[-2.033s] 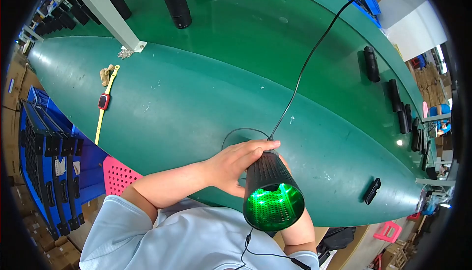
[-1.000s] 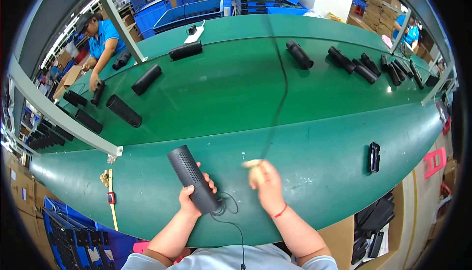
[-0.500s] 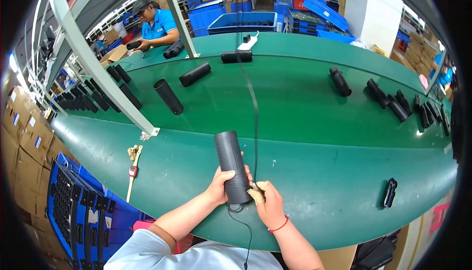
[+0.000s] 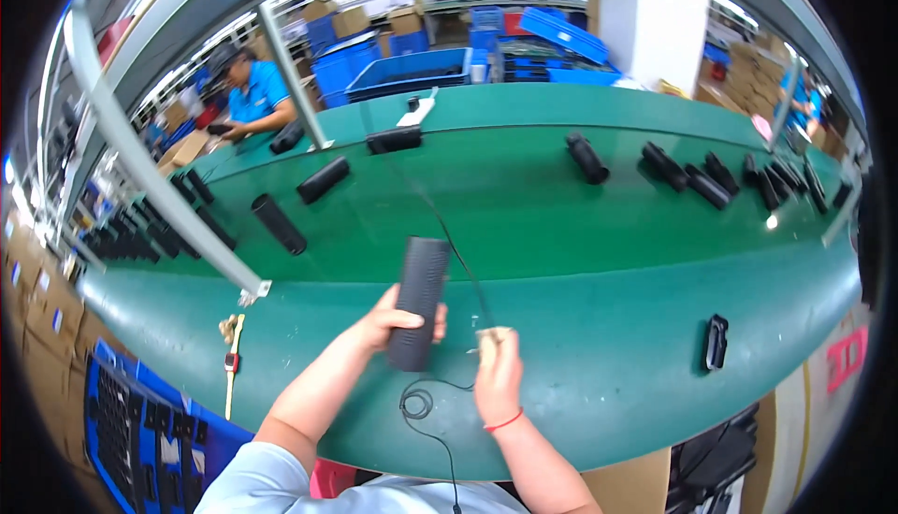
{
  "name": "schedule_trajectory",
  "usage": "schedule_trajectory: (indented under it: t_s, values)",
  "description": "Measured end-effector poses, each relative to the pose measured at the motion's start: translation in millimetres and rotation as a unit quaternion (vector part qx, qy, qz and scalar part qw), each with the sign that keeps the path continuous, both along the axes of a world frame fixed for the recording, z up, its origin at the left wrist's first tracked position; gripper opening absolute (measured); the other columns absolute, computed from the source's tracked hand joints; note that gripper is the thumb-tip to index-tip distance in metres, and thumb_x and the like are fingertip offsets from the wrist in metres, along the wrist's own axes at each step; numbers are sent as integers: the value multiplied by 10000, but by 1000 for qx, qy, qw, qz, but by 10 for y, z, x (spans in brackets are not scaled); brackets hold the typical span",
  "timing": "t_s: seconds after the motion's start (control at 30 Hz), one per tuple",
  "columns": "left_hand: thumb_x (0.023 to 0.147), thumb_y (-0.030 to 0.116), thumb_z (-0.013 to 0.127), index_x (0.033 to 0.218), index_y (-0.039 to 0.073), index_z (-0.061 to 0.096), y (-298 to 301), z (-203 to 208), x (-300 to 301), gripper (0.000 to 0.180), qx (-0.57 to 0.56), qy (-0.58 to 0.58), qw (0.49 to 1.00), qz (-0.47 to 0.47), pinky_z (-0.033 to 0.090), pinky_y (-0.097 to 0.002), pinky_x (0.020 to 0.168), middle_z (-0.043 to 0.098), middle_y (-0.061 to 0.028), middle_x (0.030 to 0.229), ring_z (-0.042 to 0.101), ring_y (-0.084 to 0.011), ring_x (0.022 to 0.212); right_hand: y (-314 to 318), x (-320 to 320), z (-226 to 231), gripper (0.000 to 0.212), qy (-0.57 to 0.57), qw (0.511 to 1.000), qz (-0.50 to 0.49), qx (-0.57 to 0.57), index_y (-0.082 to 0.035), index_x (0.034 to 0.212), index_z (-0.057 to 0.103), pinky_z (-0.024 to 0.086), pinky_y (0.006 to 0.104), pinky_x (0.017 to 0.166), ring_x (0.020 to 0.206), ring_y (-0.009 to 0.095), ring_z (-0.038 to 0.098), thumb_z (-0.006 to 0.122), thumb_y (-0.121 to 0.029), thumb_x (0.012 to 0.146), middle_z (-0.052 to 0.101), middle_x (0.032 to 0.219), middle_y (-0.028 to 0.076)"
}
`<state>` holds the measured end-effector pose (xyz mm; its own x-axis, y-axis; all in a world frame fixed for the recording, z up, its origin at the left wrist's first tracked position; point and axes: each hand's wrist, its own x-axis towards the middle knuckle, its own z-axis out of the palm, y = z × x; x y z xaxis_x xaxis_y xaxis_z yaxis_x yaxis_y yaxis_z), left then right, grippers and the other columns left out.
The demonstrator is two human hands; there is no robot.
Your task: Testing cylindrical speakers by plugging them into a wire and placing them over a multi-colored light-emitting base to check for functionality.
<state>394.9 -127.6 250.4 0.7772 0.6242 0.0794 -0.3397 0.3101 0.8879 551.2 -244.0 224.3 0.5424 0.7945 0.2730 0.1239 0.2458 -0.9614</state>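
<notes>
My left hand [image 4: 382,323] is wrapped round a black perforated cylinder [image 4: 420,294], held tilted above the near green worktop. To its right, my right hand [image 4: 499,376] pinches a thin black cable [image 4: 465,269] at its fingertips, which wear pale finger covers. That cable runs up and away from the fingers. Below the cylinder lies a coiled black cord [image 4: 417,405]; one end goes toward my right hand, the other down toward my body. What exactly sits between the right fingertips is too small to make out.
Several black cylinders [image 4: 278,224] lie or stand on the green belt [image 4: 505,224]. A wristwatch [image 4: 232,362] lies at left near a metal post [image 4: 173,177]. At right is a black open casing [image 4: 716,342]. A co-worker [image 4: 257,93] handles a black part across the belt.
The cylinder has moved away from my right hand and turned more upright. My hands are farther apart, and the cable coil now shows between them. The whole view has shifted.
</notes>
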Motion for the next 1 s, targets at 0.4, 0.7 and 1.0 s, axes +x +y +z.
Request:
schedule_trajectory:
  t_s: [0.4, 0.7, 1.0]
  values:
    - [688, 154, 690, 1024, -14, 470, 1742, -345, -643, 435, 194, 254, 755, 573, 437, -314, 776, 567, -154, 929, 561, -242, 813, 122, 51, -181, 73, 58, 996, 66, -24, -33, 894, 478, 389, 230, 564, 612, 101, 456, 464, -100, 871, 502, 709, 30]
    - [756, 284, 651, 1081, -40, 455, 1512, -61, -521, 499, 368, 339, 530, 685, 376, -354, 878, 511, -181, 1069, 483, -269, 1027, 61, 48, -142, 83, 76, 992, 84, -52, -33, 886, 478, 379, 219, 549, 608, 90, 449, 476, -115, 872, 495, 690, 16]
    - [784, 385, 442, 807, -30, 576, -968, 1753, 528, 437, 220, -439, 546, -679, 426, -372, 486, 576, -196, 751, 562, -266, 639, 94, 70, -282, 61, 159, 973, 162, -36, -61, 877, 487, 326, 176, 480, 528, 53, 385, 477, -120, 873, 481, 684, 6]
